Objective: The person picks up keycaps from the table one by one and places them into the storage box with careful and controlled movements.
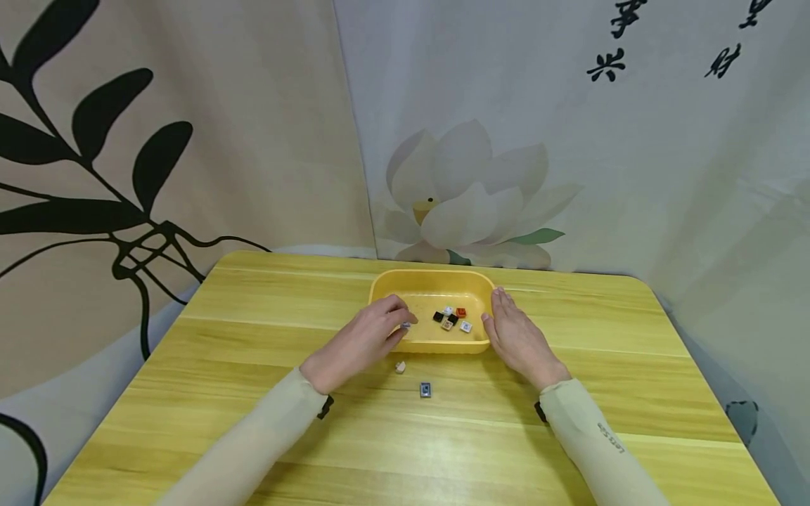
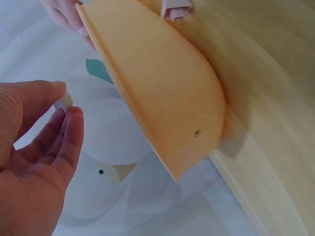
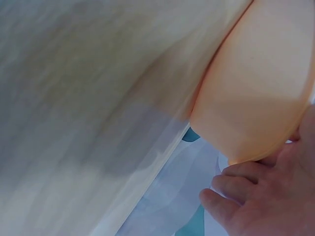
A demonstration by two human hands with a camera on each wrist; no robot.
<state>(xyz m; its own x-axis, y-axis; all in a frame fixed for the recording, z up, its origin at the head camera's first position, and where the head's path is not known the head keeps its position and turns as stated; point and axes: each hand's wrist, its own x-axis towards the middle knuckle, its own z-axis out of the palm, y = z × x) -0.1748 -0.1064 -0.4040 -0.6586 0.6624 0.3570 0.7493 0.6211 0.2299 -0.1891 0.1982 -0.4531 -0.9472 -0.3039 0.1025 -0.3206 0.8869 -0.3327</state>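
My left hand (image 1: 370, 327) is over the left side of a shallow yellow tray (image 1: 430, 276). Between thumb and fingertips it pinches a small whitish block (image 2: 63, 102), its kind unclear. Against the tray's right rim rests my right hand (image 1: 522, 344), fingers straight, with the thumb at the rim. Inside the tray lie several small blocks, among them a red block (image 1: 460, 312), a black block (image 1: 438, 317) and a white block (image 1: 465, 327). In front of the tray, a pale pinkish block (image 1: 401, 367) and a blue-grey block (image 1: 425, 390) lie on the table.
The tray stands near the far edge of a wooden table (image 1: 304, 436). Behind it hangs a pale curtain (image 1: 272, 140) printed with dark leaves, a lotus and some characters.
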